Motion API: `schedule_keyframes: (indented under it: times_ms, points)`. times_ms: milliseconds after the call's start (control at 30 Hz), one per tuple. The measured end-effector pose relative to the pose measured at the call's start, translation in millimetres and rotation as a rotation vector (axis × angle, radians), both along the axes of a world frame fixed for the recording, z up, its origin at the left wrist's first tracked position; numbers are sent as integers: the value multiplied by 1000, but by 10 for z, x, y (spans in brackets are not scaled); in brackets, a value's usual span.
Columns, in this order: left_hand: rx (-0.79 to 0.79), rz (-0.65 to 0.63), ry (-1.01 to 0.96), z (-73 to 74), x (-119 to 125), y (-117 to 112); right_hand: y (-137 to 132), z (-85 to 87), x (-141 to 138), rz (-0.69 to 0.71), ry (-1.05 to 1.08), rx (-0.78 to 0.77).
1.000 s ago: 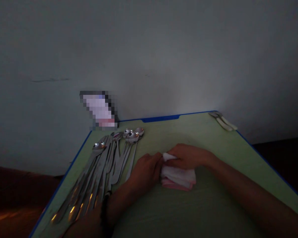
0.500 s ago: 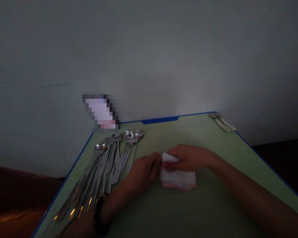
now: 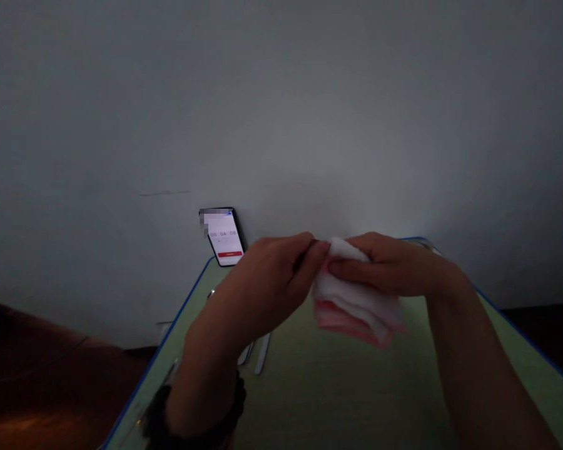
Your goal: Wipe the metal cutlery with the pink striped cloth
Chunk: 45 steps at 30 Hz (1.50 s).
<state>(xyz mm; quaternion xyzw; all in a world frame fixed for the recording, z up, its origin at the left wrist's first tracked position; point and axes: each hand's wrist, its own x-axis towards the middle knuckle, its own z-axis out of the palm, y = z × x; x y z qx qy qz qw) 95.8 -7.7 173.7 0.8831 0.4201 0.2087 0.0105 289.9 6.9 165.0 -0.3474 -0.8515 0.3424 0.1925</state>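
Note:
My left hand is raised above the table, its thumb and fingers closed in a pinch beside the cloth. What sits in that pinch, if anything, is hidden by the fingers. My right hand grips a folded white and pink cloth, thumb on top, and its loose layers hang below. The fingertips of both hands almost meet at the cloth's left edge. Under my left forearm lies metal cutlery, mostly covered; a handle end shows to the right of my wrist.
A phone with a lit timer screen leans against the grey wall at the table's back left corner. The pale green table has a blue edge. Behind my right wrist, cutlery at the far right corner is mostly hidden.
Both hands have lifted off the table with the cloth, which now hangs looser. The camera view has tilted upward, and my left arm now covers most of the spoons and other cutlery.

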Motion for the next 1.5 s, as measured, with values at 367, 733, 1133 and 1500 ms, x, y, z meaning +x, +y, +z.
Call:
schedule_keyframes:
  times_ms: [367, 733, 1133, 1500]
  points:
    - [-209, -124, 67, 94, -255, -77, -114, 59, -191, 53, -51, 62]
    - [-342, -104, -33, 0, -504, 60, -240, 120, 88, -53, -173, -175]
    - [-265, -69, -215, 24, -421, 7, -141, 68, 164, -125, -37, -256]
    - [-417, -152, -140, -48, -220, 4, -95, 15, -12, 80, -146, -162]
